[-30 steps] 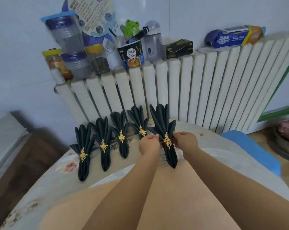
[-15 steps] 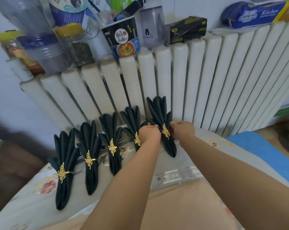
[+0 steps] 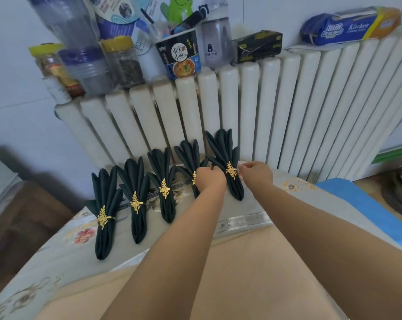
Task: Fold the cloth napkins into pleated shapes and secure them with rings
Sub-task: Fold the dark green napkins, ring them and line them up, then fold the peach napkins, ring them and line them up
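The left hand (image 3: 209,180) and the right hand (image 3: 256,175) sit close together at the far end of the worktop (image 3: 241,221), fingers curled and pinching the two sides of the fifth napkin (image 3: 225,155) at the level of its gold leaf ring (image 3: 231,170). The napkin lies between the hands, its fan reaching far toward the radiator (image 3: 287,112) and its tail pointing near, just past the knuckles.

The main risk, as I judge it, is an uneven tug: if one hand pulls harder, the ring could slide along the cloth or twist off-centre, and the pleats would loosen or splay. The left hand also covers much of the fourth napkin (image 3: 190,155), just to the left, so a careless wrist could drag it or knock its ring (image 3: 193,177) askew. Whether the wrist touches that cloth, I cannot tell.

Further left, three finished napkins (image 3: 135,199) lie in a row running leftward and nearer, well apart from the hands. Jars and a noodle cup (image 3: 181,56) crowd the radiator top.
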`<act>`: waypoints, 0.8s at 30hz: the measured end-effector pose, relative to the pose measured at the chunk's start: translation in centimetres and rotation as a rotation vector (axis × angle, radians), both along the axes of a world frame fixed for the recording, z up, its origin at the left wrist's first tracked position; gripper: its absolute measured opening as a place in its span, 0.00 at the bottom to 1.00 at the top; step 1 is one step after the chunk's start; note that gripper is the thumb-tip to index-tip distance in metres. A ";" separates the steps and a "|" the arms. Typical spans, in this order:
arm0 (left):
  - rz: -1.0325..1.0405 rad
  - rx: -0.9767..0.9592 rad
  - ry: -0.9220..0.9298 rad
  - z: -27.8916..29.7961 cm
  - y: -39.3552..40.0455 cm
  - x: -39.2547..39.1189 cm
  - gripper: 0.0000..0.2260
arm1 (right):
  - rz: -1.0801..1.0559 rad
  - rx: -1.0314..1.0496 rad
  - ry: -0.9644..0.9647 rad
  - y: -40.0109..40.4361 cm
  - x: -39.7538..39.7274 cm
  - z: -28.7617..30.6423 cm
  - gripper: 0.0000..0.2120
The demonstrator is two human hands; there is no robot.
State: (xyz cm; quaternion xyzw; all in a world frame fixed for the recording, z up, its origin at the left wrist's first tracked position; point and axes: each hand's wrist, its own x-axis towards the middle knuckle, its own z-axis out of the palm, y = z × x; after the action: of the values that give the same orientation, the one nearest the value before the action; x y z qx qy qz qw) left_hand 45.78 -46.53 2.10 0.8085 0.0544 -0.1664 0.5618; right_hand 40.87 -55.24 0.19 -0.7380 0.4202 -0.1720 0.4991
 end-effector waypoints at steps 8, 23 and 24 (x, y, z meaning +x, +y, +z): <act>-0.244 0.153 -0.284 2.9 7.2 -6.8 0.08 | 0.164 -0.270 -0.074 6.4 -6.2 3.8 0.10; -0.356 0.201 -0.387 3.3 29.0 -30.4 0.07 | 0.392 -0.341 -0.114 25.1 -31.0 4.0 0.08; -0.373 0.215 -0.396 3.0 29.4 -30.7 0.07 | 0.406 -0.328 -0.104 25.5 -31.6 3.6 0.08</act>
State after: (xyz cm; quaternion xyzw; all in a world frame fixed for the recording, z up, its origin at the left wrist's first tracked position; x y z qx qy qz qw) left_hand 15.06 -17.17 5.12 0.8761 -0.1887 -0.0990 0.4324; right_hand 9.28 -29.75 3.79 -0.8685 0.2040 -0.1717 0.4179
